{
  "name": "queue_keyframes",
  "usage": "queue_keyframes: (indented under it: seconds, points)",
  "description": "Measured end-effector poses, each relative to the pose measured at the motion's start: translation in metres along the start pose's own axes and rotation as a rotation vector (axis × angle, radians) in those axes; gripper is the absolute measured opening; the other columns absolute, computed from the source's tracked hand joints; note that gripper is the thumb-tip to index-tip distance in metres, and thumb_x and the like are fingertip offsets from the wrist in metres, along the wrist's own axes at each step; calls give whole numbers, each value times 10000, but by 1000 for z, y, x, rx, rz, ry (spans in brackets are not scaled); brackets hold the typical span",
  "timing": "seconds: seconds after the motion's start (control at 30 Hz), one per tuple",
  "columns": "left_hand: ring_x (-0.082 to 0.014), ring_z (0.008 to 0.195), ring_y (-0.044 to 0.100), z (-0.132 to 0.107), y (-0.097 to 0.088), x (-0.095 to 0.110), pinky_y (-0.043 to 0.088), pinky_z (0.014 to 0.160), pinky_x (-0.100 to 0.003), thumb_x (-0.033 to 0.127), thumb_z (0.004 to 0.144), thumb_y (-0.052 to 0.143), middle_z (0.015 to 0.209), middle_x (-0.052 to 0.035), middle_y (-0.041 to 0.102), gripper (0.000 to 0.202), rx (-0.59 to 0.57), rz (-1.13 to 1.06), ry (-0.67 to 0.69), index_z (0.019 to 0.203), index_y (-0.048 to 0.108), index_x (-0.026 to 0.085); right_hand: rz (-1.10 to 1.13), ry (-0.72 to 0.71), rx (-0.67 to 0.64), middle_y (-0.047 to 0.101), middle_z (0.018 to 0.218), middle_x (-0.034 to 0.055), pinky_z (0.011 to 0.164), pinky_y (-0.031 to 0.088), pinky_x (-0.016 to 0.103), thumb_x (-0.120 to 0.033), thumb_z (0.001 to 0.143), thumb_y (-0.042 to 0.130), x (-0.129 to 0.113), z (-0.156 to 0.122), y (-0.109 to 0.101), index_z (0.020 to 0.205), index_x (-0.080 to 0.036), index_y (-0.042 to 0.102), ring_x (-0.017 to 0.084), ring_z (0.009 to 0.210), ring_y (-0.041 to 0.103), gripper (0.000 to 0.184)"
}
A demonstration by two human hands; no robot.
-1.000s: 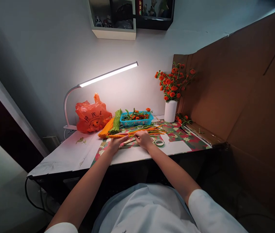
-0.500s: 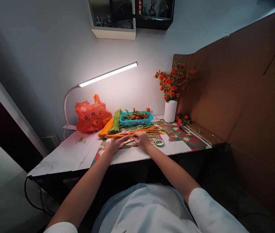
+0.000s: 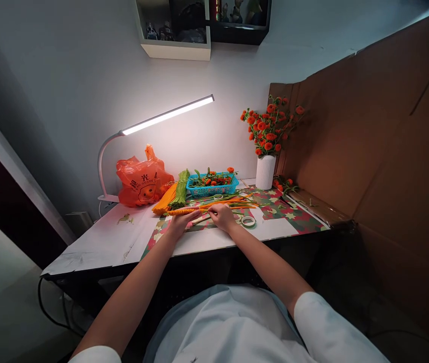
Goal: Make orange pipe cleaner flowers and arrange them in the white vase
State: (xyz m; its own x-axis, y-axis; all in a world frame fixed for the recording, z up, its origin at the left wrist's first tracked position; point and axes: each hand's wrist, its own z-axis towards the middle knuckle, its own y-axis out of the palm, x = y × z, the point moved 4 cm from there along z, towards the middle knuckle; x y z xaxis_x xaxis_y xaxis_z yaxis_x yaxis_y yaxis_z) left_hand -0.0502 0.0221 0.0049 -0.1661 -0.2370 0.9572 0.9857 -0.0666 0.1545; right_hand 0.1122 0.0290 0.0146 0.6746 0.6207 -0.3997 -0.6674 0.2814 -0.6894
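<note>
My left hand (image 3: 181, 223) is closed on an orange fuzzy chenille stem (image 3: 176, 212) that points left, low over the table. At its right end, my right hand (image 3: 222, 217) pinches with thumb and fingertips; the tips hide just what they grip, though a bit of green shows between the hands. Loose orange chenille stems (image 3: 243, 202) lie just behind my right hand. A bundle of orange stems (image 3: 164, 198) and a bundle of green stems (image 3: 180, 189) rest beyond my left hand. Right of my right hand lies a roll of green tape (image 3: 248, 222).
A blue basket (image 3: 214, 190) holds orange flowers with green stems. A white ribbed vase (image 3: 265, 173) of orange flowers stands at the back right, near a tall cardboard sheet (image 3: 369, 126). An orange plastic bag (image 3: 142, 179) sits at the back left under a lit lamp (image 3: 169, 115).
My right hand has shifted very slightly to the right, away from my left. My left hand keeps its hold on the orange stem. The other things have not moved.
</note>
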Motion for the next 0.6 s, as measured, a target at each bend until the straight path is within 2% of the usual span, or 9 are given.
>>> queue_keyframes:
  seconds: [0.27,0.47,0.6]
  points:
    - [-263,892,684,2,-2,-7,518,890,-390,321,495,858,816,-78,737,350,-12,-7,-51,776,739,150,-12,-38,-13,734,902,33,775,342,285,-164,855,552,-5,-1,3,842,-197,697,180,878,631,149]
    - [-278,922,679,3,-1,-8,516,896,-401,337,550,843,910,-117,737,359,-81,24,-32,822,744,125,2,-67,-17,730,876,31,781,345,284,-156,853,551,-9,-1,4,840,-192,698,175,868,633,152]
    - [-279,918,684,3,-3,-5,516,914,-413,350,491,868,843,-87,740,386,4,-49,-35,785,734,138,44,-13,13,730,906,30,795,364,287,-206,839,594,-4,0,0,897,-204,700,179,877,633,122]
